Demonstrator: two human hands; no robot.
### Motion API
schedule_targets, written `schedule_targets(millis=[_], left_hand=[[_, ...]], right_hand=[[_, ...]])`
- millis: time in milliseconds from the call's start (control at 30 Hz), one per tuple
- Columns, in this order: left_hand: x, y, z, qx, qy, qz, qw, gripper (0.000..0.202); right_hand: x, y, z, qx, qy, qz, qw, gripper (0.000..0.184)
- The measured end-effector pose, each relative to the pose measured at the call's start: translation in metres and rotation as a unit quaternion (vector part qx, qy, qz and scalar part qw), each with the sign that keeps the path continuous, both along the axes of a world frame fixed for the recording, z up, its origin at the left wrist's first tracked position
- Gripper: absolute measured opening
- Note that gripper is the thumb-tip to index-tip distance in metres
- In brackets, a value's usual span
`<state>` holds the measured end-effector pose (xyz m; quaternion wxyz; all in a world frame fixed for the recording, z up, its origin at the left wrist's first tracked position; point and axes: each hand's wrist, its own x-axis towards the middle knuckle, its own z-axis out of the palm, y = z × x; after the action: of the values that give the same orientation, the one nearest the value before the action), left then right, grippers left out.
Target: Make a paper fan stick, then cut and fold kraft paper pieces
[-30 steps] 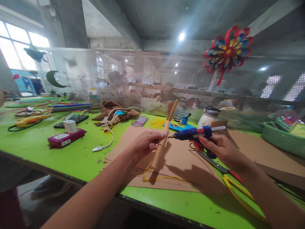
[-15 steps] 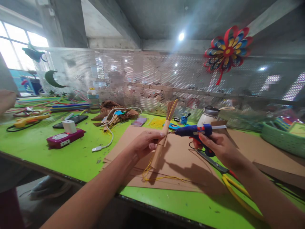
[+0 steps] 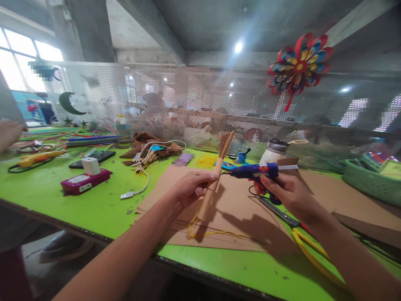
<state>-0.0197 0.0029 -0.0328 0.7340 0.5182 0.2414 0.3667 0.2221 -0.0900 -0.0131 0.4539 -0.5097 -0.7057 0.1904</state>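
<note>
At the middle of the bench (image 3: 106,209), above kraft-paper sheets (image 3: 241,196) near the front edge, a rolled brown-paper tube (image 3: 206,205) is held tilted, fringed end toward the back edge. The left hand (image 3: 196,186) grips it narrowly at mid-length between thumb and fingers, presumably to leave both ends free and present its side. Yellow cord (image 3: 192,232) trails from the lower end onto the sheets.

The right hand (image 3: 286,190) is closed round the handle of a blue hot-glue gun (image 3: 247,171), nozzle level with the tube; whether they touch cannot be determined. A translucent glue stick (image 3: 288,167) projects from its rear. The sheets seemingly serve as a work mat.

Scissors (image 3: 295,235) lie under the right forearm, probably parked within reach. Toward the left end sits a magenta power block (image 3: 86,184) carrying a white charger (image 3: 90,166). Pale labels mark gun and block; no brand or wording is legible.
</note>
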Motion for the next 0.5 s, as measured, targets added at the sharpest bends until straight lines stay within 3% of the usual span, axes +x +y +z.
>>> schedule_targets(millis=[500], left_hand=[[0.0006,-0.0061,0.0088,0.024,-0.006,0.011,1.000,0.021]], right_hand=[[-0.0083,-0.0032,0.0001,0.034,-0.079,0.013,0.996,0.039]])
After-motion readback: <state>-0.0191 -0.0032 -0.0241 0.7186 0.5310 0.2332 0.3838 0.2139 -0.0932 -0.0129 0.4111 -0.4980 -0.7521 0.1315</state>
